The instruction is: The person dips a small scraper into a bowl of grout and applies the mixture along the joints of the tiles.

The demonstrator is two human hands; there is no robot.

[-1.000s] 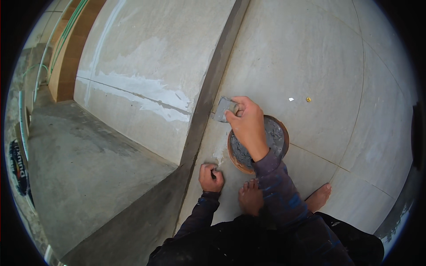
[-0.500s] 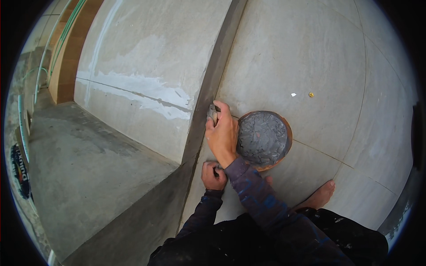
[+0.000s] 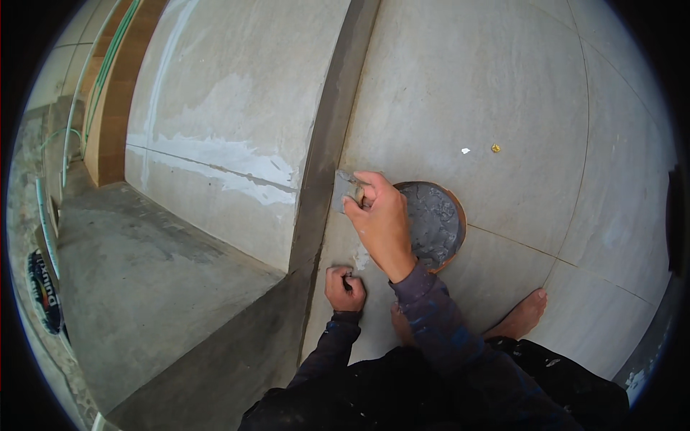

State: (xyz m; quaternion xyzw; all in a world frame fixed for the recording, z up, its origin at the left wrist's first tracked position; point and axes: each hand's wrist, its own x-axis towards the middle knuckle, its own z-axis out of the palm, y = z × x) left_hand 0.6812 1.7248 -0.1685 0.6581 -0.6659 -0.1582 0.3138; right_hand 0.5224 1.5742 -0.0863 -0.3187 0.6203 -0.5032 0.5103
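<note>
My right hand [image 3: 381,223] pinches a small putty scraper [image 3: 342,192], its flat blade smeared with grey. The scraper is just right of the dark grey face of the step [image 3: 310,197], over the floor tiles; whether it touches them I cannot tell. Beside that hand, partly hidden by it, stands a round brown-orange bowl [image 3: 466,219] filled with dark grey paste [image 3: 435,223]. My left hand [image 3: 343,289] is curled into a fist low against the floor, close to the foot of the step. Something dark shows within its curl, too hidden to name.
Pale smears [image 3: 215,161] cover a joint on the raised tiled surface at left. A grey concrete ledge [image 3: 158,302] lies lower left, with green hoses [image 3: 111,61] beyond it. A white scrap [image 3: 465,151] and a small yellow piece [image 3: 496,148] lie on the floor. My bare foot [image 3: 523,314] is at right.
My right hand has moved right and slightly nearer with the scraper, away from the step's face, covering more of the bowl. My left hand has stayed nearly still. The view has shifted slightly.
</note>
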